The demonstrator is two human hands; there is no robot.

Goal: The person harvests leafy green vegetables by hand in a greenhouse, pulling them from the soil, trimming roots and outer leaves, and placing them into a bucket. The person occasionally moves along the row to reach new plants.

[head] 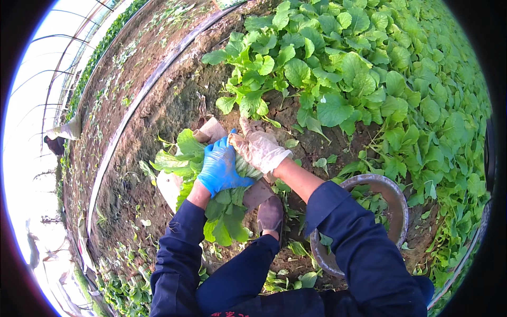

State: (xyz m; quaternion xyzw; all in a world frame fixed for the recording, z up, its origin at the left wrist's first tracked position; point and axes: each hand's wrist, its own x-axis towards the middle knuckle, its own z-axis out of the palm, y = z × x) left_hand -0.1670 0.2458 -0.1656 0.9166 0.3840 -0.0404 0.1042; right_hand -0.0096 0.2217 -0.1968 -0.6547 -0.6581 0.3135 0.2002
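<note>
My left hand (222, 168), in a blue disposable glove, presses around a bunch of leafy greens (225, 214). Broad green leaves spill out to its left and below it. My right hand (259, 146) wears a soiled, pale translucent glove. Its fingers close at the upper end of the same bunch, against the blue fingertips; the stems there are mostly hidden. Pale stalks (246, 167) show between the two hands. Beneath the bunch lies a brown sheet (257, 194), perhaps cardboard, with a curled far end.
Dense leafy green plants (356, 75) fill the right side. A round tub (400, 198) with loose leaves stands by my right forearm. My shoe (270, 216) rests on soil near the sheet. A dark irrigation hose (154, 79) curves along the left; bundled greens (132, 285) lie lower left.
</note>
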